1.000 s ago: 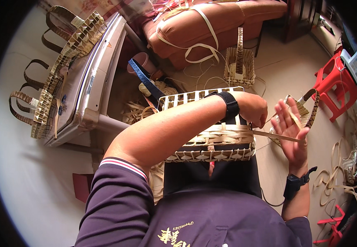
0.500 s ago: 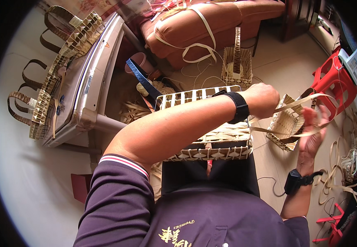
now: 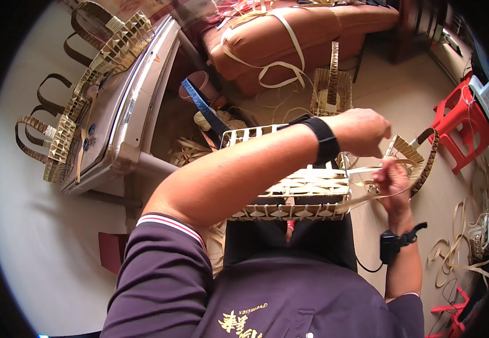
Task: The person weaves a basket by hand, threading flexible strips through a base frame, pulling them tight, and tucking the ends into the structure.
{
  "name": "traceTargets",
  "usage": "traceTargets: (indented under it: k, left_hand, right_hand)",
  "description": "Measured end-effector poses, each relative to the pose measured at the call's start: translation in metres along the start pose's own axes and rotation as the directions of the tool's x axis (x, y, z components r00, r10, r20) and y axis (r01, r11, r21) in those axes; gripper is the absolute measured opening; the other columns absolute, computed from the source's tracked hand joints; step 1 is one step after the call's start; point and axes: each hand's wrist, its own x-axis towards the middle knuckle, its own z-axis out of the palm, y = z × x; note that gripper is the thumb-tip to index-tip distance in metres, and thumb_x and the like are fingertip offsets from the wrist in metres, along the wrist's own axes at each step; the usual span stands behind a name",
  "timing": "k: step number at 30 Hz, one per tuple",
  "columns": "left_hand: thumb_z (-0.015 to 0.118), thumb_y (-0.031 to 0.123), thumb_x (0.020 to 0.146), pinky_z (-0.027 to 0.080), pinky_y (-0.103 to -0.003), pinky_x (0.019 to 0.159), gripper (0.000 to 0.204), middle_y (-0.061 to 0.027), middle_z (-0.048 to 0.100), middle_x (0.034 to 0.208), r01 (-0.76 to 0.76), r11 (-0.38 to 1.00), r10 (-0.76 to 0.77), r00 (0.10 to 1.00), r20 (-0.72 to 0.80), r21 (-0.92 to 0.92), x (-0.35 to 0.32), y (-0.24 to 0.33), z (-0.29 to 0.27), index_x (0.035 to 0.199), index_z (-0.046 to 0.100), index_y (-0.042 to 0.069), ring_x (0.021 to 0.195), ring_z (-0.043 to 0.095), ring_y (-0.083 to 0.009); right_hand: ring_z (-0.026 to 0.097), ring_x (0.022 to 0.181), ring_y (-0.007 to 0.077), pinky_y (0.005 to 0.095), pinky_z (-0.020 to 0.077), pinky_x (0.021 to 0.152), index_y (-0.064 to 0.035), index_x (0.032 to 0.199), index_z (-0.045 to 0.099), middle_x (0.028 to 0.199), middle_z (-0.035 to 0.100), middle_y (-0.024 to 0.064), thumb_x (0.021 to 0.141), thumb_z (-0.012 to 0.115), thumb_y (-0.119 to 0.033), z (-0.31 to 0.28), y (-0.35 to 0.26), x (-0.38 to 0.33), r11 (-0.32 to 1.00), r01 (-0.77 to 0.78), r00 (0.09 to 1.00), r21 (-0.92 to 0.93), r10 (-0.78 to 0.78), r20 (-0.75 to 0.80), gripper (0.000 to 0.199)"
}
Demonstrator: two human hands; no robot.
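A partly woven basket (image 3: 306, 186) of pale flat strips rests across my lap, its open lattice side turned toward me. My left arm reaches across over it. Past the basket's right end, my left hand (image 3: 364, 130) is curled closed, back up; whatever its fingers hold is hidden. Just below it, my right hand (image 3: 392, 179) is closed on a pale weaving strip (image 3: 363, 199) that runs back to the basket's right end. A small handled basket (image 3: 406, 152) stands on the floor right behind my right hand, partly covered by it.
Finished handled baskets (image 3: 58, 141) line a table (image 3: 117, 96) at the left. Another handled basket (image 3: 340, 90) stands ahead on the floor, before a brown sofa (image 3: 272, 42) with loose strips. A red stool (image 3: 464, 124) and curled strips (image 3: 453, 248) are at the right.
My right hand has moved left toward the basket and closed on the strip, and the wide strip loop has drawn in. My left hand stays near its place, fingers pointing further right.
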Motion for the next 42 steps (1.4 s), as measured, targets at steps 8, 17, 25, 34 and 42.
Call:
traceTargets:
  k: [8,17,25,34,42]
  left_hand:
    - [0.075,0.028,0.097,0.06,-0.039,0.083,0.028,-0.0122,0.08,0.099,0.157,0.978,-0.153,0.988,0.036,-0.137,-0.087,-0.061,-0.015,0.115,0.079,0.006,0.09,0.077,-0.0276]
    - [0.075,0.016,0.102,0.056,-0.026,0.081,0.028,-0.0042,0.076,0.101,0.445,0.764,-0.559,0.819,-0.133,-0.467,-0.235,-0.092,-0.031,0.124,0.075,0.0,0.091,0.068,-0.0097]
    - [0.068,0.005,0.105,0.053,-0.031,0.107,0.033,-0.0053,0.073,0.128,0.307,0.362,-0.78,0.617,-0.105,-0.88,-0.34,-0.111,0.084,0.137,0.066,-0.001,0.118,0.067,-0.0126]
    - [0.084,0.021,0.095,0.056,-0.029,0.09,0.038,-0.0042,0.07,0.114,0.333,0.461,-0.832,0.486,-0.269,-0.822,-0.324,-0.086,0.112,0.124,0.069,0.003,0.101,0.065,-0.0103]
    - [0.075,0.022,0.082,0.048,-0.042,0.094,0.016,-0.0101,0.064,0.099,0.512,0.83,-0.46,0.852,-0.25,0.221,-0.283,-0.078,0.044,0.084,0.08,0.006,0.102,0.059,-0.0289]
  right_hand:
    - [0.058,0.074,0.0077,0.022,0.0588,0.074,-0.0071,0.103,0.062,0.079,0.054,-0.0023,0.112,0.059,-0.024,-0.176,-0.091,-0.018,0.972,0.075,0.988,0.224,-0.043,-0.146,0.019]
    - [0.072,0.087,0.0188,0.0269,0.0618,0.083,-0.0012,0.116,0.072,0.105,0.075,0.0106,0.101,0.067,-0.002,-0.334,-0.119,0.024,0.98,0.1,0.923,0.17,-0.027,-0.384,0.016]
    - [0.074,0.091,0.0194,0.0282,0.0628,0.085,-0.0014,0.125,0.069,0.116,0.076,0.0133,0.107,0.063,-0.016,-0.258,-0.077,0.072,0.965,-0.19,0.974,0.181,0.208,-0.09,0.024]
    - [0.073,0.093,0.0154,0.0241,0.0574,0.079,-0.0032,0.127,0.07,0.114,0.078,0.0107,0.107,0.067,-0.02,-0.127,-0.082,0.008,0.965,-0.159,0.975,-0.21,0.187,0.122,0.026]
    - [0.066,0.095,0.009,0.0261,0.0528,0.088,0.0057,0.114,0.075,0.102,0.075,0.0029,0.1,0.072,-0.016,0.031,-0.06,0.014,0.574,-0.021,0.891,-0.819,0.382,0.245,0.026]
